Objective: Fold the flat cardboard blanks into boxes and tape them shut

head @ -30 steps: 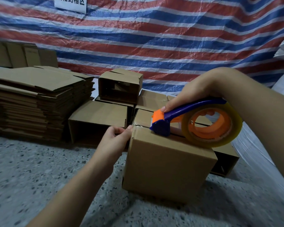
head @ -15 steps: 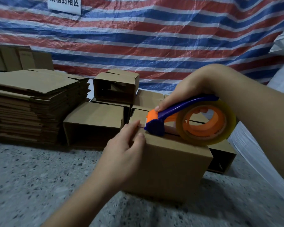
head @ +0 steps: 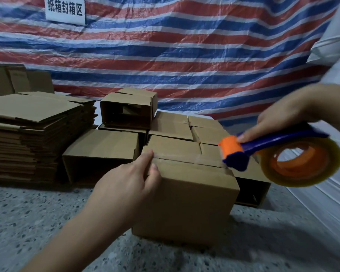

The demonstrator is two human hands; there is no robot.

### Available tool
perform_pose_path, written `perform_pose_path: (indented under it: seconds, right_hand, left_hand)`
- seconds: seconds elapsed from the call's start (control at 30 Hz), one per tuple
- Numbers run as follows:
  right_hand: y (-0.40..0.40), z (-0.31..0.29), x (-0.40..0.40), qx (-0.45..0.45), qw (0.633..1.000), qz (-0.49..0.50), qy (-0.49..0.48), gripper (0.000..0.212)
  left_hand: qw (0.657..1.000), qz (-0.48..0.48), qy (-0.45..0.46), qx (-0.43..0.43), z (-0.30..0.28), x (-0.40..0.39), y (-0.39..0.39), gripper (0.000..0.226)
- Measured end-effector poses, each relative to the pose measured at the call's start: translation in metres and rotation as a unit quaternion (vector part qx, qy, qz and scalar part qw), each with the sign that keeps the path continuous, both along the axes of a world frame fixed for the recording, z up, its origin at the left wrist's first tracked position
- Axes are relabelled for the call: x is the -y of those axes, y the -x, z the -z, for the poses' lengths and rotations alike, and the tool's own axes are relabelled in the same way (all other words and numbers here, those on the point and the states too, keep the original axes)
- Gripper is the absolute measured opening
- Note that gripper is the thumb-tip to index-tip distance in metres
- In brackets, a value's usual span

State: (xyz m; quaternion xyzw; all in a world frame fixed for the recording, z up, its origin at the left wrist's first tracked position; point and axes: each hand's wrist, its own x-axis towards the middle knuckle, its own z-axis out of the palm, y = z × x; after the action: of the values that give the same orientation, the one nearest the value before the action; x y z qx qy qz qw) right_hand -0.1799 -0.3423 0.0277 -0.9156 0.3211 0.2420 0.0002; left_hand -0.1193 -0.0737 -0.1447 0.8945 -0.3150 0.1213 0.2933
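A folded cardboard box point(head: 194, 201) stands on the speckled floor in front of me, its top flaps closed with a strip of clear tape along the seam. My left hand point(head: 126, 185) presses on the box's top left corner, fingers and thumb over the tape end. My right hand point(head: 283, 116) grips the blue handle of a tape dispenser point(head: 279, 156) with an orange head and a roll of clear tape. The dispenser's head sits at the right end of the seam.
A tall stack of flat cardboard blanks point(head: 28, 138) lies at the left. Several folded boxes point(head: 126, 112) are piled behind the one I work on. A striped tarp point(head: 185, 55) with a white sign hangs behind. White sacks point(head: 334, 46) stand at the right.
The dispenser has travelled right along the seam, from the left end to the right end, laying tape. My left hand has stayed on the box's left corner, holding the tape end down.
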Motion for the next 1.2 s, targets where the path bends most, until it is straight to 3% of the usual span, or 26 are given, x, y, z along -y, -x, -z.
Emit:
perform_pose_path:
  seconds: [0.27,0.4,0.5,0.6,0.87,1.0,1.2]
  right_hand:
    - [0.008,0.023,0.027,0.013,0.999,0.017,-0.025,0.104]
    - [0.006,0.022,0.029,0.002,0.999,0.016,-0.040,0.108]
    - [0.006,0.022,0.028,0.002,0.999,0.009,-0.042,0.102]
    - [0.008,0.023,0.030,0.006,0.999,-0.003,-0.039,0.098]
    - [0.028,0.016,0.047,-0.001,0.997,-0.012,-0.075,0.085]
    - [0.035,0.033,0.050,-0.038,0.997,-0.014,-0.060,0.089]
    - [0.021,0.053,0.045,0.000,0.998,-0.027,-0.055,0.102]
  left_hand:
    - [0.988,0.005,-0.150,0.038,-0.020,0.000,-0.001,0.057]
    - [0.962,-0.019,-0.247,0.115,-0.044,0.017,0.001,0.092]
    - [0.956,0.097,-0.254,0.106,-0.052,0.047,0.012,0.108]
    - [0.935,0.193,-0.289,0.072,-0.045,0.069,0.018,0.095]
    - [0.925,0.196,-0.314,0.091,-0.036,0.075,0.011,0.082]
    - [0.924,0.204,-0.313,0.084,-0.037,0.075,0.013,0.076]
    - [0.925,0.226,-0.294,0.086,-0.051,0.081,0.013,0.074]
